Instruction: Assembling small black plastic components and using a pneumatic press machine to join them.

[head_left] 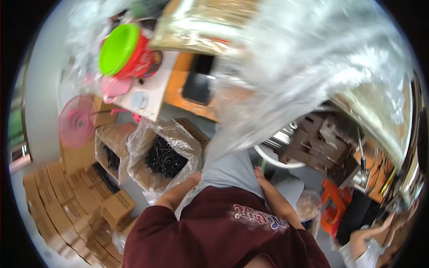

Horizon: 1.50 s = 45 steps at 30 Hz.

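1. Brown carton (154, 182), near the left grip (195, 177): lined with clear, crinkled plastic (190, 146), holding thin black pieces (166, 158).
2. Right grip (258, 172) beside grey-clad legs (230, 172); cannot tell whether either grip is closed.

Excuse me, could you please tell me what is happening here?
Someone in a maroon shirt and grey trousers has the left hand down at one side, near a plastic-lined carton holding thin black pieces, and the right hand down at the other, near a white rim. Neither visibly holds anything, though both are partly hidden. Clear plastic spreads ahead, and another person's arm shows at lower right.
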Available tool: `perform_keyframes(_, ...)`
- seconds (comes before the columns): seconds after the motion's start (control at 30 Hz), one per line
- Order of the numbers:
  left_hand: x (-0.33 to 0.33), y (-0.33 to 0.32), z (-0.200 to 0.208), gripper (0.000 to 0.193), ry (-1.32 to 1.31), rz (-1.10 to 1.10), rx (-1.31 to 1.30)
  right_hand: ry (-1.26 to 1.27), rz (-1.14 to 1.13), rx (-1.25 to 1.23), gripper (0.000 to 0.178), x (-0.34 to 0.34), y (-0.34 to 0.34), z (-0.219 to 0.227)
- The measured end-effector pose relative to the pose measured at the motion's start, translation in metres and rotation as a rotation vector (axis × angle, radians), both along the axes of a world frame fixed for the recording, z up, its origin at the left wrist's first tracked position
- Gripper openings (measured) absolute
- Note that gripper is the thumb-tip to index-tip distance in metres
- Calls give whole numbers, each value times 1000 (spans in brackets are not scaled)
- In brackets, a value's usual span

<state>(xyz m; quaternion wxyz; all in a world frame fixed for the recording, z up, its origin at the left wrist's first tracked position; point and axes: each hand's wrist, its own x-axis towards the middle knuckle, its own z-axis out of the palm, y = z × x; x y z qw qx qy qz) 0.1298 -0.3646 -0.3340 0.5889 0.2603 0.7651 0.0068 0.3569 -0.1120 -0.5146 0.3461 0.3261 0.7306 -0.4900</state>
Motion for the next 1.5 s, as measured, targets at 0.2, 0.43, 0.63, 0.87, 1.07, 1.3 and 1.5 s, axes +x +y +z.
perform_keyframes(0.2, 46, 16, -16, 28, -72, 38, 36, 94, 388, 122, 32, 36, 77, 47)
perform_keyframes(0.43, 56, -11, -58, 24, -12, 39, 205, 302, 245, 132, 50, 37, 88, 49)
perform_keyframes(0.63, 62, -37, -32, 31, 141, 289, 257, 393, -38, 38, 51, 20, 94, 87)
perform_keyframes(0.87, 80, -41, -2, 34, 350, 612, 437, 463, 59, 179, 31, 2, 81, 114)
perform_keyframes(1.07, 95, -59, -9, 40, 635, 660, 522, 481, 93, 132, 33, 3, 87, 111)
perform_keyframes(1.3, 99, -92, -11, 52, 836, 853, 332, 413, 23, -67, 38, -1, 102, 89)
perform_keyframes(1.5, 93, -113, -18, 79, 1049, 821, 192, 413, -22, -132, 36, 4, 107, 83)
